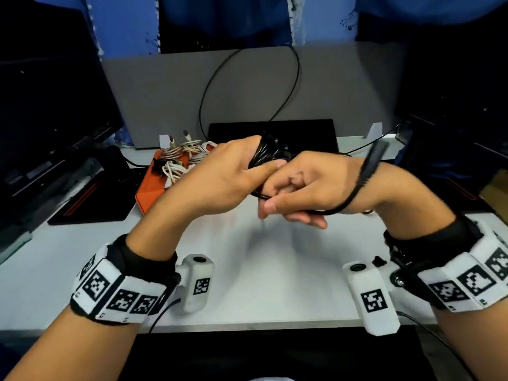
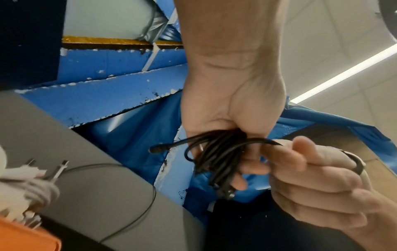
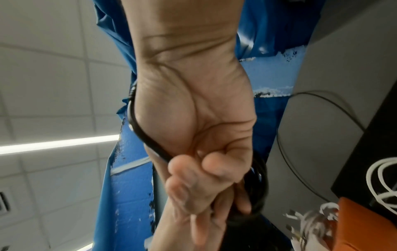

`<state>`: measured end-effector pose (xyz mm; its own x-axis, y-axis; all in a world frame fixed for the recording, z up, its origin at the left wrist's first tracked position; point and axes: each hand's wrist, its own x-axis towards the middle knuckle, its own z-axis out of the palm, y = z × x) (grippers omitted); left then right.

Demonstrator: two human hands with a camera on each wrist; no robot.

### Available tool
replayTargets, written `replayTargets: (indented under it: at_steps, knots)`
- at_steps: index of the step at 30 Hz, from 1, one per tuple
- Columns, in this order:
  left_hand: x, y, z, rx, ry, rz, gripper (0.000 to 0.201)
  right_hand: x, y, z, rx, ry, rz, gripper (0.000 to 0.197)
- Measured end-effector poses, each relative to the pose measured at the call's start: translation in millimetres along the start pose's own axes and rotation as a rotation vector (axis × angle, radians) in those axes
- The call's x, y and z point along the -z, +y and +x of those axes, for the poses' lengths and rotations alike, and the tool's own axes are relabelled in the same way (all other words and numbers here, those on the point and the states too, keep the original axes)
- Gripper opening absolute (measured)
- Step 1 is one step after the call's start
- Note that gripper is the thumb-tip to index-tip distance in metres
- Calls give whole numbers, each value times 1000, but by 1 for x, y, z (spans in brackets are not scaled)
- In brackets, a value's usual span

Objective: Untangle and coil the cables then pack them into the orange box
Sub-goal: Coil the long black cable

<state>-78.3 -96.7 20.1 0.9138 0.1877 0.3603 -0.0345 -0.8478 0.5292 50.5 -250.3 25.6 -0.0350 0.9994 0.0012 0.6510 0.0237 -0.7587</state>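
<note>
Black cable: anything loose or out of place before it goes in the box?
Yes. The left hand holds the black cable as a coil, but its tail runs out of the right hand and loops around the right wrist, plug end sticking up free. The orange box already holds light-coloured cables.

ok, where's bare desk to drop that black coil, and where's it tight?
Free: the white desk below both hands, out to its near edge, and its near-left part in front of the dark mat. Crowded: the orange box, far left, heaped with pale cables. The left hand grips the black coil; the right hand pinches its tail.
</note>
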Motion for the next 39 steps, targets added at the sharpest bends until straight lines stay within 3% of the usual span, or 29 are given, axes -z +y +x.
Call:
replayTargets:
  at_steps: [2,4,8,10,12,14,16,17,18,20,22,23,27,30,33,36,39]
  knots:
    - [3,3,-2,-23,-116,-304,34,8,-1,-7,63,9,98,20]
    - [5,8,-5,-52,-189,-478,40,13,-1,-9,97,33,208,21]
    - [13,3,-6,-82,-285,-464,28,15,8,-8,120,23,359,22]
    - [20,-3,-5,-35,-266,-397,32,17,13,-6,113,84,447,25]
    - [25,-7,-5,29,-177,-371,38,26,20,-3,49,280,498,27]
    - [27,-10,-4,110,-82,-341,38,39,26,1,-41,597,406,25]
    - [28,-14,-2,174,-65,-341,38,44,28,2,-36,910,125,32]
    - [26,-15,-1,188,-83,-362,37,41,25,2,16,959,-90,43]
    - [25,-15,-1,192,-112,-393,35,35,20,2,89,903,-317,54]
    - [22,-13,-1,179,-176,-479,36,17,10,4,212,648,-594,68]
    - [22,-10,-2,172,-214,-593,38,1,6,10,181,451,-552,75]
    - [23,-8,-3,173,-222,-652,40,-4,8,13,167,426,-471,72]
    - [26,-6,-4,177,-166,-802,45,-19,8,24,225,609,-3,15]
    - [16,-3,2,203,-40,-809,39,-30,10,36,254,861,83,21]
    - [6,1,7,222,123,-728,49,-35,15,42,194,1017,35,25]
    - [8,5,6,249,125,-564,51,-27,19,41,163,1082,18,27]
    - [19,4,1,298,60,-492,54,-17,20,38,115,1033,13,26]
